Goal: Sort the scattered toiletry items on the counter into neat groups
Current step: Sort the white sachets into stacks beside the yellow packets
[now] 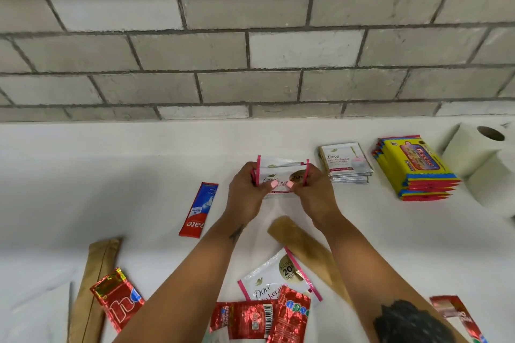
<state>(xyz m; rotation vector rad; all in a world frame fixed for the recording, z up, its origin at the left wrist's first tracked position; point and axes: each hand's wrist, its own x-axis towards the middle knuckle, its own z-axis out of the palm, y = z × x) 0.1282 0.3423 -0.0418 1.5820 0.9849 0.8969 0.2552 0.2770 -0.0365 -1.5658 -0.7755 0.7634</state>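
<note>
My left hand point(245, 195) and my right hand point(315, 192) both pinch a small stack of white Dove sachets with pink edges point(281, 170), held above the middle of the white counter point(111, 175). To their right lies a neat pile of beige Dove sachets point(345, 161), then a stack of yellow wipe packs point(415, 167). A red toothpaste sachet point(198, 210) lies to the left. Near me are another pink-edged Dove sachet point(274, 277), several red foil sachets point(117, 298) point(278, 317), and two brown paper sleeves point(94, 287) point(303, 245).
Two white toilet paper rolls point(479, 153) stand at the far right of the counter. A grey brick wall point(250, 50) rises behind the counter. Another red sachet point(457, 315) lies at the lower right, partly behind my right forearm.
</note>
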